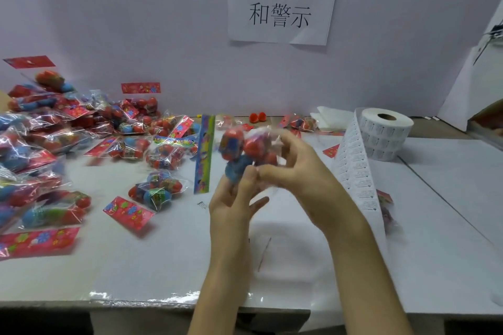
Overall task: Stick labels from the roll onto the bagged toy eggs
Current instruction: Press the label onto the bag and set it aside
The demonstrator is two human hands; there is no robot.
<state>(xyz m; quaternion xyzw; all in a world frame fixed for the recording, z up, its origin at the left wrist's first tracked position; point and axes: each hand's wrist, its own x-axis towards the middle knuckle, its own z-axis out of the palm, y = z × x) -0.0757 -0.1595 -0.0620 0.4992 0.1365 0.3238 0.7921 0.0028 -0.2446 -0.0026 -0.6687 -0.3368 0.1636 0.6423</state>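
White worktop (163, 266) is carrying a pile of bagged eggs (54, 144) at the left of the frame and a label roll (386, 130) at upper right, its strip (356, 177) trailing down. At centre, one bag of toy eggs (245, 149) is being held up: the left hand (231, 204) is pinching its lower edge, and the right hand (302, 177) is curling its grip around it.

wall sheet (283, 0) reads "外观检查 和警示"; roll labels (381, 130) unreadable.

Tabletop (163, 266): white.
Left edge: bags (40, 144) of toy eggs, piled, spreading toward the middle.
Middle: one bag (156, 190) apart; red card (128, 212) just beside it; long coloured strip (204, 155).
Far edge: two loose red eggs (257, 117); folded white paper (332, 115).
Far right: label roll (386, 130) on end, tail (356, 171) trailing toward the near edge.
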